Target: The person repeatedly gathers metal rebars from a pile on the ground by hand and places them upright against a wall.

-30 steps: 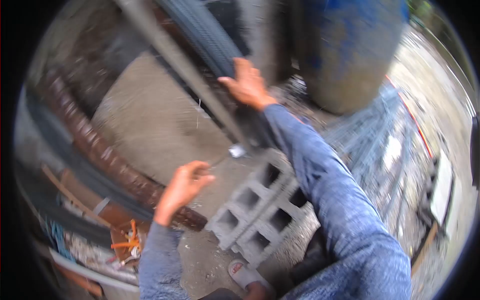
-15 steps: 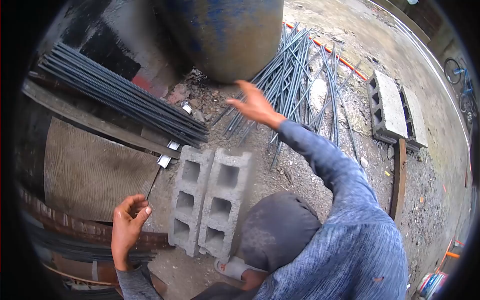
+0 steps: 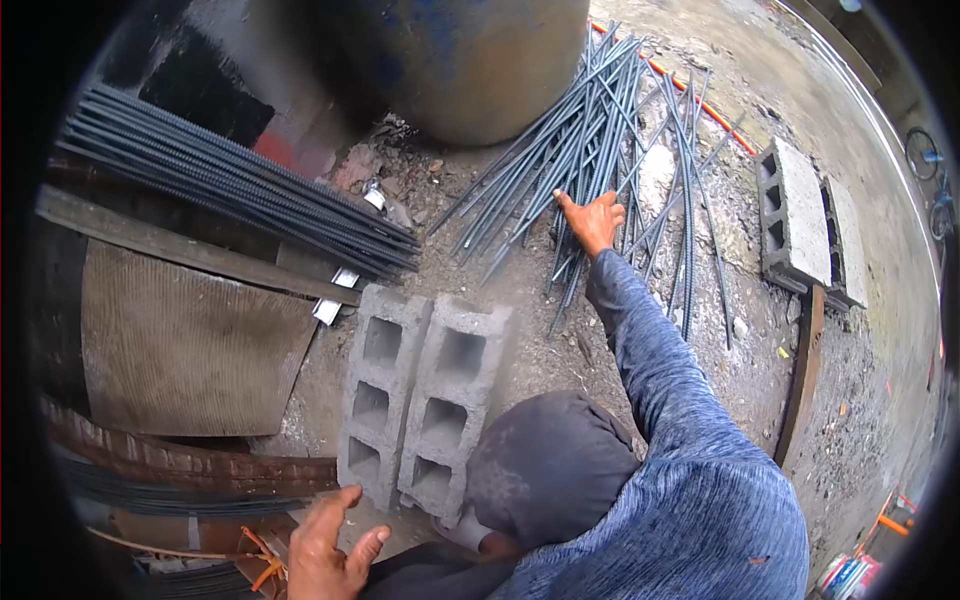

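At the bottom left my left hand (image 3: 333, 548) is open, fingers apart, holding nothing, just below two hollow concrete blocks (image 3: 455, 400) that stand side by side. My right hand (image 3: 597, 220) reaches over the loose pile of cut steel bars (image 3: 600, 130), fingers spread and nothing gripped; whether it touches the bars I cannot tell. A neat bundle of long ribbed bars (image 3: 230, 180) lies at the upper left, beside a wooden plank (image 3: 190, 242). My knee in dark cloth (image 3: 550, 465) is between the blocks and my right arm.
A large blue and brown drum (image 3: 470, 70) stands at the top. More concrete blocks (image 3: 800, 215) and a wooden board (image 3: 803, 375) lie at the right. A ribbed brown sheet (image 3: 190, 340) lies at the left. Bicycles (image 3: 930, 165) are at the far right.
My right hand has moved from near the long bundle, past the drum's base, to above the loose bars. My left hand is lower in the view. The camera view has swung and become sharper.
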The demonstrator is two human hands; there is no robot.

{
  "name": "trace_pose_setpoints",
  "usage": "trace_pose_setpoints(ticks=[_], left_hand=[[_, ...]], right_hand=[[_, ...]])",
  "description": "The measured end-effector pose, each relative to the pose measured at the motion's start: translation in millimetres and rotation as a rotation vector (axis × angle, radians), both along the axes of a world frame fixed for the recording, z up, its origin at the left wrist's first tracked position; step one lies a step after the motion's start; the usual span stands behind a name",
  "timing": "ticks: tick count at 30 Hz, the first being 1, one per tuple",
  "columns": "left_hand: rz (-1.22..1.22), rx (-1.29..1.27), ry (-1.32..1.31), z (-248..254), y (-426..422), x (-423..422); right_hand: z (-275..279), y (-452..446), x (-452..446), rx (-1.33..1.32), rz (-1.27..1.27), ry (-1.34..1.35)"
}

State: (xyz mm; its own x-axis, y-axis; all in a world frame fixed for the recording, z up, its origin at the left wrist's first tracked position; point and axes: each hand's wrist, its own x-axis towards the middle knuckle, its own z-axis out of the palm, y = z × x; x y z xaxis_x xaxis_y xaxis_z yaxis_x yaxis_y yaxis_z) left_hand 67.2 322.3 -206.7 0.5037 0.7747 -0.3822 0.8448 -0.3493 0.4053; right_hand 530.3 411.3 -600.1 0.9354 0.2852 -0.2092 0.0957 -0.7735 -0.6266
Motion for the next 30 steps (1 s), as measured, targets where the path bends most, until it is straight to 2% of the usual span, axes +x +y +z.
trace_pose_setpoints(ticks=[2, 3, 7, 10, 12, 14, 16, 20, 21, 24, 25, 28, 29, 30], left_hand=[[0.001, 0.009, 0.088, 5, -7, -4], [0.082, 0.038, 0.081, -7, -9, -9], [0.062, 0.063, 0.091, -12, -10, -18], [0.012, 0.035, 0.079, -10, -10, -16], [-0.038, 0.048, 0.091, 0, -11, -10], [-0.077, 0.063, 0.086, -3, -12, -14], [-0.091, 0.073, 0.083, -6, -15, -18], [-0.099, 0.079, 0.073, -7, -17, -17], [-0.095, 0.081, 0.069, -6, -16, -16], [-0.063, 0.038, 0.067, -1, -16, -10], [-0.053, 0.038, 0.059, -3, -16, -9], [-0.03, 0.035, 0.048, -8, -18, -9], [-0.029, 0.044, 0.047, -7, -19, -11], [-0.026, 0.055, 0.045, -6, -20, -12]], right_hand=[[4, 15, 0, -0.066, -0.068, 0.04], [19, 21, -4, -0.098, -0.098, 0.097], [28, 32, -17, -0.142, -0.187, 0.101], [6, 19, 6, -0.036, -0.123, 0.162], [17, -3, 16, 0.094, -0.107, 0.224], [5, -7, 27, -0.009, -0.102, 0.162], [-17, -9, 39, 0.004, -0.053, 0.126], [-15, -8, 36, 0.017, -0.081, 0.153], [-12, -10, 35, 0.014, -0.009, 0.158], [11, -3, 9, -0.138, -0.001, 0.093], [-5, 4, 13, -0.175, -0.03, 0.056], [-22, 5, 35, -0.146, 0.023, 0.184], [3, -2, 26, -0.119, 0.001, 0.114], [-4, -5, 33, -0.108, 0.04, 0.08]])
